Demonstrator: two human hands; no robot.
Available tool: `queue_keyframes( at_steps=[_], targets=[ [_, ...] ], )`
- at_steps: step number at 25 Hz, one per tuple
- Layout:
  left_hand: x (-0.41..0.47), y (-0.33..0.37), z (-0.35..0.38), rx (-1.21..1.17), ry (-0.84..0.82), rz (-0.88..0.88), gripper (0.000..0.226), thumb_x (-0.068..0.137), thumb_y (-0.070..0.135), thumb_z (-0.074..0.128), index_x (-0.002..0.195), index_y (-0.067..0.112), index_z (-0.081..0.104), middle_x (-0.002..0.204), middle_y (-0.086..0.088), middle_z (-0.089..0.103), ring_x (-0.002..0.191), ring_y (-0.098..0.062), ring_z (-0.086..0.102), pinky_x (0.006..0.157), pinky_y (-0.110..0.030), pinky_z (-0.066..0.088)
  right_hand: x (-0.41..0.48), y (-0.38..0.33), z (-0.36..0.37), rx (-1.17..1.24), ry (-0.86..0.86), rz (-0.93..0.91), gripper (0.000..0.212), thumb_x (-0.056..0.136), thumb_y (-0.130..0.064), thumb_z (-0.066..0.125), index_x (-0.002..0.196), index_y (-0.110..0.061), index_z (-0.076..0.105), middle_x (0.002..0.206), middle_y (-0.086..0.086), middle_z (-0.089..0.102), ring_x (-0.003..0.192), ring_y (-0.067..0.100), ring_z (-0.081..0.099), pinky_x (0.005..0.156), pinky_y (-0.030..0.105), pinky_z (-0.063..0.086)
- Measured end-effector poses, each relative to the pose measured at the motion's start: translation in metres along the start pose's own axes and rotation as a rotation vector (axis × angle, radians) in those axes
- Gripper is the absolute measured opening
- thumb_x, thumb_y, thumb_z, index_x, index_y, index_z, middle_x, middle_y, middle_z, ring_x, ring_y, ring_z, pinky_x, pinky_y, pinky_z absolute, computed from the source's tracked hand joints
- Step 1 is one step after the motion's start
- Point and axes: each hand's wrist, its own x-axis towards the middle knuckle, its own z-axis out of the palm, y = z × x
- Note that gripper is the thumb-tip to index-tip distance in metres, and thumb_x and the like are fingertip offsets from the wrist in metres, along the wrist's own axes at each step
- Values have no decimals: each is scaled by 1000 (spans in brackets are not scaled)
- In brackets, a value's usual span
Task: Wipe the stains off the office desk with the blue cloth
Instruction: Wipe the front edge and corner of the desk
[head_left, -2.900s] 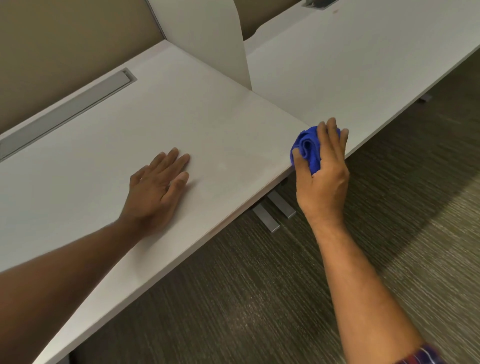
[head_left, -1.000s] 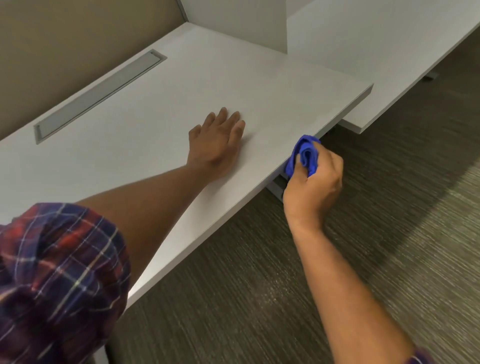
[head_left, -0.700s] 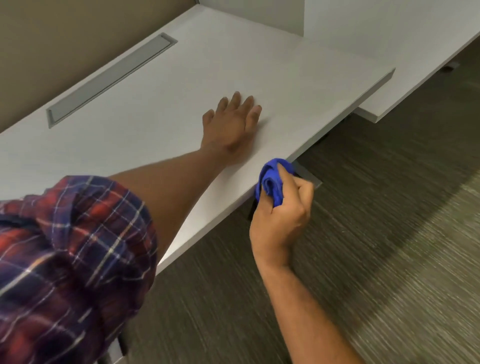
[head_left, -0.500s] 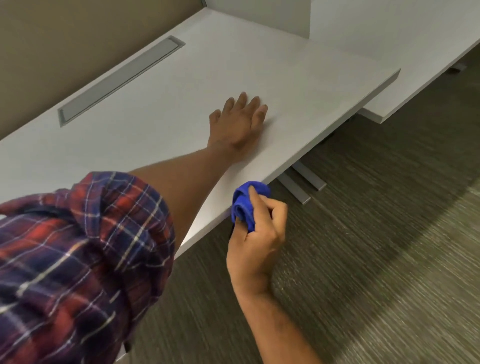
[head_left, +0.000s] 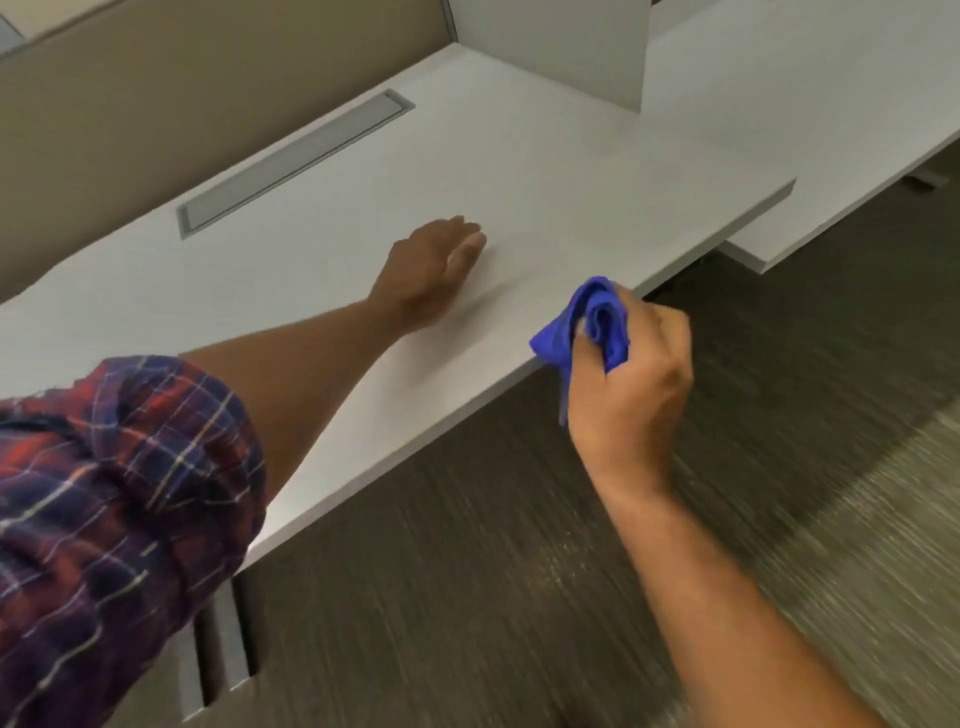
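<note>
Gripping blue cloth (head_left: 597, 327) at desk (head_left: 571, 171) edge: right hand (head_left: 634, 395) | left hand (head_left: 426, 270): flat on top

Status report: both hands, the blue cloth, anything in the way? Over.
Right hand grips blue cloth at desk front edge. Left hand on desk top, blurred. In the way: left hand only.

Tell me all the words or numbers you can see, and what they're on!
None: no words, labels, brands, numbers or signs show anywhere. The desk, the blue cloth, the plaid sleeve and the grey strip set in the desk are all blank.
</note>
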Motion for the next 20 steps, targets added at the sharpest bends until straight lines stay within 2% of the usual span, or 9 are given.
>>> queue_keyframes(
  at_steps=[1,3,5,7,10,15,17,19,20],
  targets=[
    [-13,-15,-4,72,33,-21,64,107,60,26,147,20,56,155,-6,54,146,-27,44,119,-42,30,20,3,5,-84,-61,-13,35,93,-16,67,128,-14,64,118,7,53,99,3,56,85,8,44],
    [-38,-44,-8,152,39,-123,63,108,58,27,150,19,50,159,-7,48,147,-29,42,118,-43,29,36,8,25,-338,-184,-53,40,93,-15,67,133,-13,59,125,13,54,110,27,54,90,36,52],
    [-55,-62,-1,159,4,-164,64,107,57,24,151,17,47,160,-6,45,149,-30,38,119,-42,26,25,9,43,-489,-209,-100,43,91,-10,69,132,-11,57,127,14,56,113,35,51,87,50,51],
    [-61,-70,5,174,34,-151,58,109,51,24,147,15,48,156,-8,46,146,-28,38,118,-42,27,8,4,56,-493,-220,-124,47,86,-5,72,130,-12,57,125,12,59,112,34,52,85,50,51],
    [-55,-63,5,217,54,-115,48,107,48,25,127,13,51,133,-9,52,129,-31,49,105,-47,38,-30,-12,64,-506,-279,-232,47,81,0,70,124,-13,58,113,9,62,105,31,54,83,43,47],
    [-59,-65,8,164,22,-200,56,111,45,32,157,13,42,169,-13,32,158,-27,25,126,-45,18,-101,-57,67,-348,-494,-401,52,73,6,70,120,-15,59,108,6,64,97,25,56,82,39,50],
    [-56,-65,5,165,9,-184,56,112,44,34,158,13,41,170,-13,30,159,-27,23,127,-45,18,-104,-66,67,-254,-601,-292,56,75,6,72,126,-15,63,116,6,66,106,25,59,93,38,52],
    [-55,-69,4,198,6,-196,56,111,45,34,157,15,42,169,-12,32,159,-27,25,126,-45,22,-98,-72,52,-52,-698,-40,51,83,3,69,129,-17,65,122,3,66,113,20,60,100,31,50],
    [-54,-69,3,210,3,-204,56,111,46,34,157,16,42,169,-11,32,158,-27,25,125,-45,23,-91,-71,41,2,-634,50,46,86,1,68,128,-17,67,119,2,66,111,18,61,98,26,48]
  ],
)
